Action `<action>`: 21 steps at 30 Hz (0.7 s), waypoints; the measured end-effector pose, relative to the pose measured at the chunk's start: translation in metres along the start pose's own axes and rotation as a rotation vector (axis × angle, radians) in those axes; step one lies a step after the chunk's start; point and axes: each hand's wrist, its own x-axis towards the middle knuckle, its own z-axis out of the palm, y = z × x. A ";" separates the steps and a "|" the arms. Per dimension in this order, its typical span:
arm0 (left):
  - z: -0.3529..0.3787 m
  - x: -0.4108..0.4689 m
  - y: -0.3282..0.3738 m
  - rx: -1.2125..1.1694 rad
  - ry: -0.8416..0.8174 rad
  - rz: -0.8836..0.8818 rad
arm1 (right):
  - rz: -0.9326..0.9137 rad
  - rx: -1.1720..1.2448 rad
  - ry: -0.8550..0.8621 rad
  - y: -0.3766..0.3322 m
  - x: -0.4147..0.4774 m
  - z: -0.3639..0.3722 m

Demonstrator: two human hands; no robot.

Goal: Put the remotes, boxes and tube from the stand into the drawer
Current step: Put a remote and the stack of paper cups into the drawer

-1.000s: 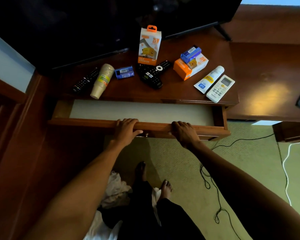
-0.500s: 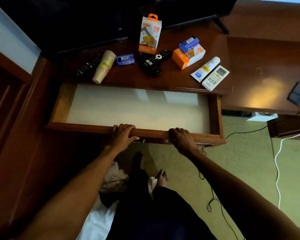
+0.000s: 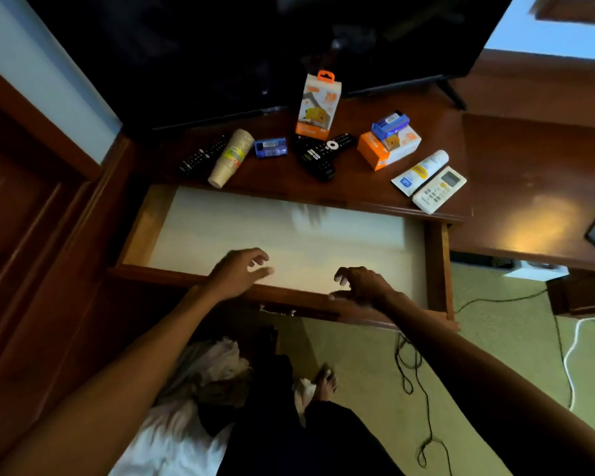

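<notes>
The drawer [image 3: 433, 266] stands pulled out, its pale floor bare. On the stand [image 3: 358, 190] lie black remotes [image 3: 318, 154], a white remote [image 3: 438, 189] touching a white tube [image 3: 419, 172], orange boxes [image 3: 389, 146] and blue boxes [image 3: 270, 147].

Drawer [image 3: 433, 262] pulled out below surface [image 3: 351, 187]. On surface: remote [image 3: 203, 154] far left, cups [image 3: 232, 156] beside, boxes [image 3: 389, 146] right, tube [image 3: 421, 171] touching remote [image 3: 438, 188].

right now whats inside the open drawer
Only its pale liner shows inside the drawer; no items. The back part under the stand top is hidden.
</notes>
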 end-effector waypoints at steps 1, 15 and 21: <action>-0.018 0.006 0.002 -0.025 0.059 0.015 | -0.017 0.016 0.026 -0.009 0.007 -0.012; -0.199 0.153 -0.058 0.027 0.435 -0.115 | -0.026 0.344 0.232 -0.191 0.158 -0.147; -0.211 0.214 -0.097 0.159 0.211 -0.162 | 0.069 0.382 0.291 -0.220 0.221 -0.160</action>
